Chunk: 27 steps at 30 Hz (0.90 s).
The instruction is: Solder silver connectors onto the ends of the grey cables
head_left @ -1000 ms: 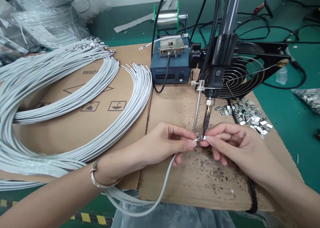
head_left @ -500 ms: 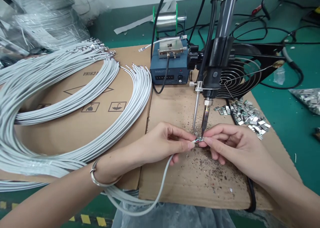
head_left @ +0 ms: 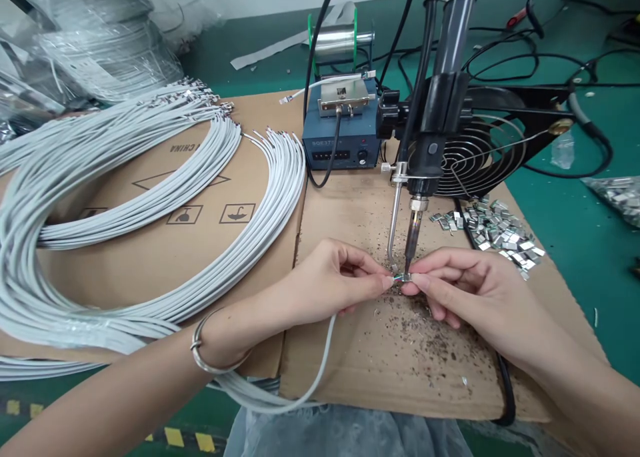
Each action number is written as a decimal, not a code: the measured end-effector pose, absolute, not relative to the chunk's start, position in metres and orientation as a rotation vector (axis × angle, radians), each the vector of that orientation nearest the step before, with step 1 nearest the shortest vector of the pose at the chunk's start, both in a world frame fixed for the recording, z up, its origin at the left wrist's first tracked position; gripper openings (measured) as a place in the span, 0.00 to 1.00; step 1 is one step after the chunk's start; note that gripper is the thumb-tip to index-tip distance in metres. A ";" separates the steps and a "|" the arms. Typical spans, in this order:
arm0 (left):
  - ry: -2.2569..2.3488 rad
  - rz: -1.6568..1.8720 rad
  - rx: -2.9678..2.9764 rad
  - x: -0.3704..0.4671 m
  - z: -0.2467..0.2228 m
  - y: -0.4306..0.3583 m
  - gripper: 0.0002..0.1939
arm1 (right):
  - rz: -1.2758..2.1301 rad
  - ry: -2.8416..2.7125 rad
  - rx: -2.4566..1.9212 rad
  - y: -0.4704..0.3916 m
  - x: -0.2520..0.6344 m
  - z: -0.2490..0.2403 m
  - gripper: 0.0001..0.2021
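My left hand (head_left: 345,280) pinches the end of a white cable (head_left: 323,360), whose coloured wires show just past the fingertips. Opposite it, my right hand (head_left: 463,283) grips a small metal connector (head_left: 407,278) between thumb and forefinger. The wires meet the connector directly under the tip of a fixed soldering iron (head_left: 412,237), which points straight down. Beside the iron, a thin curved solder guide tube (head_left: 394,223) ends close to the joint. The cable hangs from my left hand and loops toward my lap.
Bundled white cables (head_left: 265,237) curve over cardboard (head_left: 345,377) at left. A blue soldering station (head_left: 340,133) and solder spool (head_left: 334,43) stand behind. A black fan (head_left: 480,150) and a pile of loose connectors (head_left: 505,233) are at right. Dark specks litter the cardboard.
My left hand has shifted slightly right and up, and the cable hanging from it has drawn in higher. The right hand holds the connector under the iron as before. The view moved slightly.
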State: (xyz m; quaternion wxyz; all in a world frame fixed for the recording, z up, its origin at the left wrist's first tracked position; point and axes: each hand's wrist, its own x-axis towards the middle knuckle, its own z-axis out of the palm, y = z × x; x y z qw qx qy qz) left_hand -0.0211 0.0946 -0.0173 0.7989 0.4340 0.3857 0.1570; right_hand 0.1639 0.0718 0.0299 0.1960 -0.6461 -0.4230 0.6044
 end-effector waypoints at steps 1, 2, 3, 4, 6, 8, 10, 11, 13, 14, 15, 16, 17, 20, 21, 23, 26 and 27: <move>0.824 0.341 0.924 -0.021 -0.017 0.094 0.13 | 1.689 -1.187 -1.810 0.072 0.164 0.030 0.05; 0.820 0.345 0.917 -0.021 -0.018 0.094 0.13 | 1.686 -1.187 -1.804 0.072 0.164 0.030 0.05; 0.816 0.349 0.909 -0.021 -0.018 0.094 0.12 | 1.689 -1.187 -1.796 0.072 0.164 0.030 0.05; 0.812 0.352 0.900 -0.021 -0.017 0.094 0.12 | 1.690 -1.185 -1.793 0.073 0.164 0.029 0.05; 0.809 0.356 0.886 -0.021 -0.017 0.094 0.12 | 1.701 -1.177 -1.799 0.073 0.163 0.029 0.05; 0.806 0.359 0.875 -0.021 -0.016 0.094 0.12 | 1.705 -1.164 -1.807 0.072 0.163 0.029 0.05; 0.800 0.361 0.865 -0.021 -0.015 0.095 0.12 | 1.707 -1.157 -1.802 0.072 0.163 0.029 0.06; 0.799 0.361 0.862 -0.021 -0.014 0.095 0.12 | 1.710 -1.152 -1.793 0.072 0.162 0.029 0.06; 0.800 0.359 0.863 -0.021 -0.014 0.095 0.13 | 1.711 -1.147 -1.776 0.072 0.162 0.029 0.05; 0.801 0.359 0.868 -0.021 -0.014 0.095 0.13 | 1.714 -1.151 -1.771 0.072 0.162 0.029 0.05; 0.802 0.359 0.872 -0.022 -0.015 0.094 0.13 | 1.713 -1.156 -1.762 0.072 0.163 0.029 0.04; 0.803 0.358 0.875 -0.022 -0.015 0.094 0.13 | 1.715 -1.162 -1.756 0.072 0.163 0.030 0.04; 0.806 0.358 0.880 -0.022 -0.015 0.094 0.13 | 1.714 -1.170 -1.746 0.072 0.163 0.030 0.04; 0.816 0.356 0.897 -0.021 -0.016 0.093 0.13 | 1.708 -1.177 -1.733 0.071 0.163 0.030 0.03; 0.817 0.355 0.900 -0.021 -0.016 0.093 0.13 | 1.710 -1.175 -1.738 0.071 0.163 0.030 0.03; 0.818 0.353 0.899 -0.021 -0.017 0.093 0.13 | 1.713 -1.172 -1.748 0.071 0.163 0.030 0.03; 0.812 0.350 0.892 -0.021 -0.017 0.093 0.13 | 1.709 -1.188 -1.719 0.070 0.164 0.028 0.03; 0.810 0.351 0.890 -0.021 -0.017 0.092 0.13 | 1.704 -1.197 -1.709 0.071 0.164 0.028 0.03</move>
